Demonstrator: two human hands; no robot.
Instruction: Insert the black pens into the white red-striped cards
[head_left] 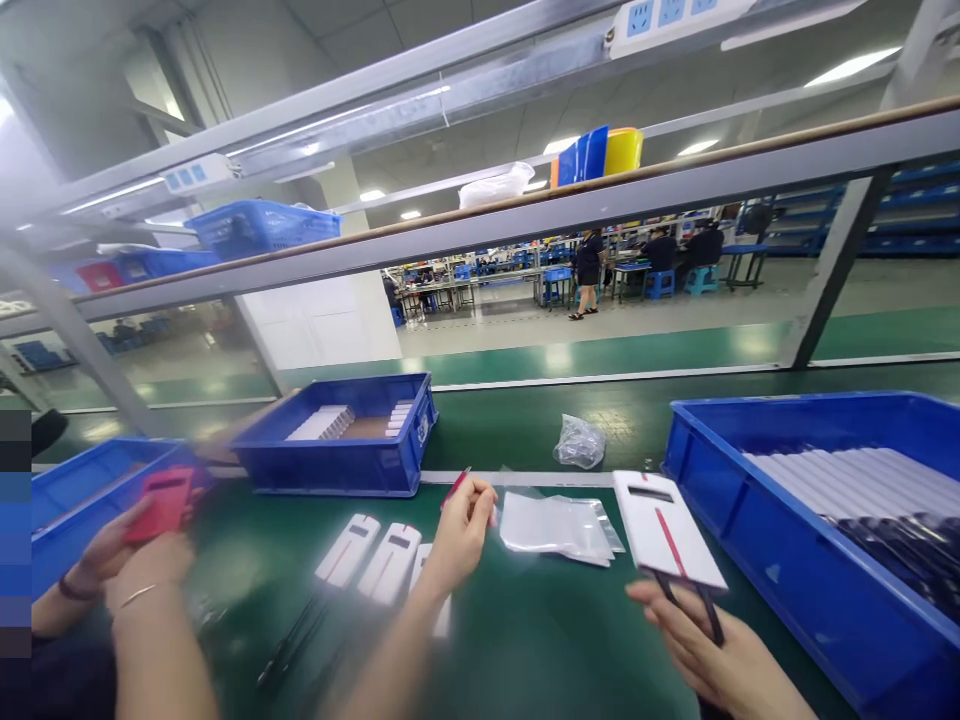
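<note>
Green matting covers the workbench point(525, 640) I am looking down on, smooth and slightly glossy, with a pale strip running across it just behind the hands. My left hand point(461, 530) is raised over the middle of the bench, its fingers pinched on a thin red strip point(455, 487). My right hand point(712, 650) sits low at the right, palm up and fingers loosely curled under a white flat case point(664, 528) with a red stripe down its face, holding it tilted above the mat with dark cords point(709, 610) trailing from it. Three more white cases point(367, 558) lie side by side on the mat just left of my left hand, and a small stack of clear plastic bags point(559, 525) lies between my two hands. A crumpled clear bag point(579, 441) rests further back. A large blue bin point(750, 560) of long white and dark pieces stands at the right edge, and a shallower blue tray point(337, 465) with a few white parts stands behind the cases. At the far left, another person's hands point(124, 560) hold a red case point(161, 502) beside another blue bin point(67, 510). Above the bench runs a grey metal shelf rail point(570, 210) carrying blue baskets. Beyond it I see a wide factory floor with green aisles, bright ceiling lights and seated workers far off.
</note>
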